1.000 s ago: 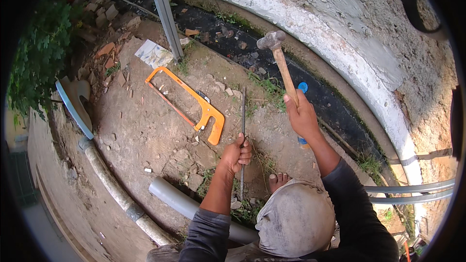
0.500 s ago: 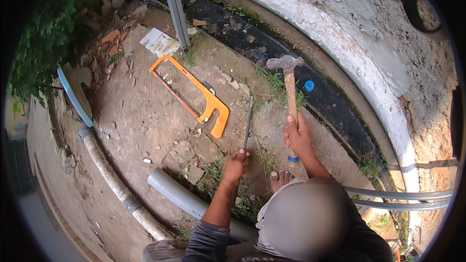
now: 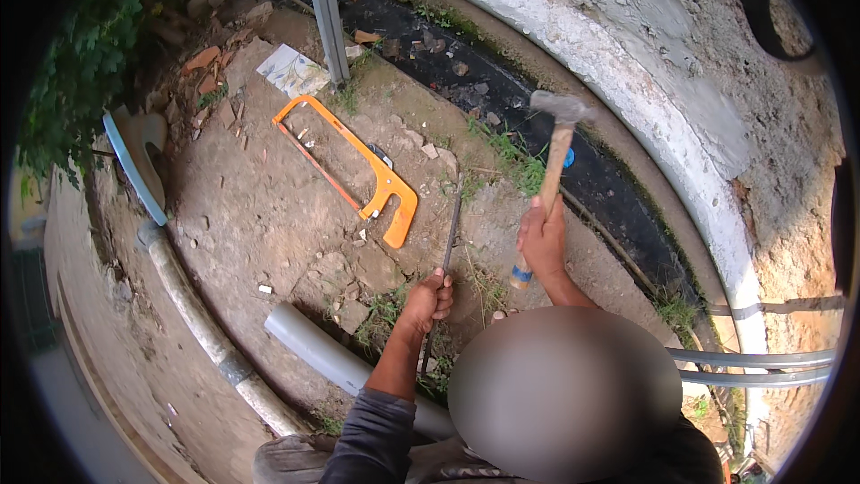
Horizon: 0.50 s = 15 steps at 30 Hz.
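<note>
My left hand (image 3: 426,302) is wrapped round a thin dark metal rod (image 3: 454,226). The rod points away from me over the dirt, and its lower end runs down into the grass. In my right hand (image 3: 543,237) is a hammer (image 3: 560,157) with a wooden handle, gripped low near a blue band. Its metal head is up and leans to the right over the dark drain channel, slightly blurred. An orange hacksaw (image 3: 390,186) lies flat on the ground ahead of my left hand, touched by neither hand.
A grey plastic pipe (image 3: 318,350) lies left of my left forearm, with an older dirty pipe (image 3: 202,323) beyond it. A metal post (image 3: 326,18) stands at the far edge beside a patterned tile (image 3: 293,70). Along the right runs a drain channel (image 3: 618,215) under a rough wall.
The hammer has tilted, its head swinging right over the channel and its handle end moving left. My left hand with the rod has shifted slightly left and nearer. The hacksaw stays on the ground.
</note>
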Motion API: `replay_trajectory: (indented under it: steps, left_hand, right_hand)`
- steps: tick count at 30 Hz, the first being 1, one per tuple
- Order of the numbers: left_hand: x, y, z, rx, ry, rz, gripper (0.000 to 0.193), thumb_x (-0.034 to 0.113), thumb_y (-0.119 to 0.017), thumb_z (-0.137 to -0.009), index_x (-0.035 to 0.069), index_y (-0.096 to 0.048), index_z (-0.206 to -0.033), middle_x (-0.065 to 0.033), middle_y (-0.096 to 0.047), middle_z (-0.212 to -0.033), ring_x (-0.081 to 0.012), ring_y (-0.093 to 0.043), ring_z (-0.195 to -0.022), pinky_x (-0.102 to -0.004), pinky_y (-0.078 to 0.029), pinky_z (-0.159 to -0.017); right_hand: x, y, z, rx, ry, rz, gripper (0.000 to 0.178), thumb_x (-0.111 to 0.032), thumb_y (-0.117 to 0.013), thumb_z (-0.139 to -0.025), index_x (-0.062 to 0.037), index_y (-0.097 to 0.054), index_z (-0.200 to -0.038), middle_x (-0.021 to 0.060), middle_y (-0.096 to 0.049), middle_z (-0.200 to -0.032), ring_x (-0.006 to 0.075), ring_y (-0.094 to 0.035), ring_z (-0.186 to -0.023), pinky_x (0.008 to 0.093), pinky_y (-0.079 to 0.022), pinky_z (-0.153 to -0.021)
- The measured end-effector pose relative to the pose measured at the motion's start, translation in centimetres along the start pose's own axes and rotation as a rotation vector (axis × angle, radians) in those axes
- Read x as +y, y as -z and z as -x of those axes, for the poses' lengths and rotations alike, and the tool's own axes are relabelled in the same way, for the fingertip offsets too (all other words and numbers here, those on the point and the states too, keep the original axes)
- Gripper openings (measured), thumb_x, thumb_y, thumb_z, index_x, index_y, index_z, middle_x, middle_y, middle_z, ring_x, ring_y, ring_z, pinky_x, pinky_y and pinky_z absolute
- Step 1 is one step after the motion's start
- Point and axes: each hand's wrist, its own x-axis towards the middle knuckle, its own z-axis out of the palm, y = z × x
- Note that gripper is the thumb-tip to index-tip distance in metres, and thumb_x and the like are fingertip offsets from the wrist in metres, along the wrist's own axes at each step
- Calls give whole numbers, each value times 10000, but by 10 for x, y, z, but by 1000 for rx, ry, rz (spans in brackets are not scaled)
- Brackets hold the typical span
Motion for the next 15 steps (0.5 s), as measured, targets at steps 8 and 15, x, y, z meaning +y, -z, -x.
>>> replay_trajectory:
  steps: [8, 15]
  left_hand:
    - [-24, -4, 3, 285, -452, -517, 379, 439, -481, -1076, 117, -577, -902, 58, -404, -595, -78, -342, -467, -261, -282, -448]
    - [-31, -44, 24, 297, -881, -599, 332, 349, -488, -1091, 57, -604, -983, 46, -471, -705, -76, -438, -615, -266, -372, -556]
  right_hand:
    - [18, 37, 39, -328, -589, -151, 362, -416, -501, -1064, -54, -497, -1061, 36, -521, -659, 141, -489, -434, 330, -436, -388]
    - [31, 65, 72, -520, -578, -78, 340, -406, -524, -1060, -67, -500, -1041, 24, -496, -638, 124, -477, -445, 316, -419, -392]
